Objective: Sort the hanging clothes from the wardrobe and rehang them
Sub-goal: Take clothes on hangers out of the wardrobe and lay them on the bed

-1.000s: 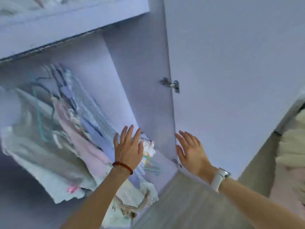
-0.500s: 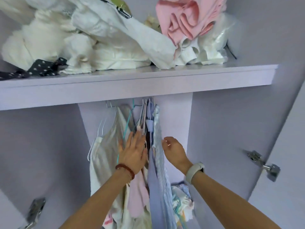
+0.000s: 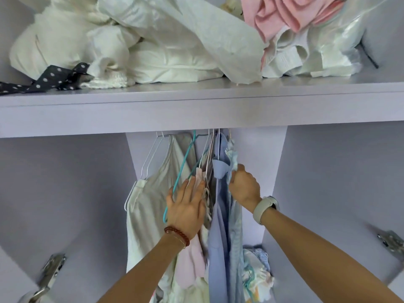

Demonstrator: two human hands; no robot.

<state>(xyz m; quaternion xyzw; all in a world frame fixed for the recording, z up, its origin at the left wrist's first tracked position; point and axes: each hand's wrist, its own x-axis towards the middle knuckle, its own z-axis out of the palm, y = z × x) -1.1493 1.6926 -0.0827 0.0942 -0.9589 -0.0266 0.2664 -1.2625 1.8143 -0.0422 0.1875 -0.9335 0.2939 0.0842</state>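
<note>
Several garments hang on thin hangers under the wardrobe shelf: a cream dress on the left, a pale pink piece in the middle, a blue shirt on the right. My left hand lies flat with straight fingers against the pink garment and a teal hanger. My right hand grips the light blue fabric at the shirt's shoulder, just right of the collar. The rail itself is hidden behind the shelf's front edge.
White bedding and clothes and a pink cloth are piled on the shelf, with a dotted dark ribbon at its left. Crumpled clothes lie low on the right. Door hinges sit on both side walls.
My view swung up from the wardrobe's right door to the shelf and hangers. My left hand stayed pressed on the clothes. My right hand left the door, reached in and closed on the blue fabric.
</note>
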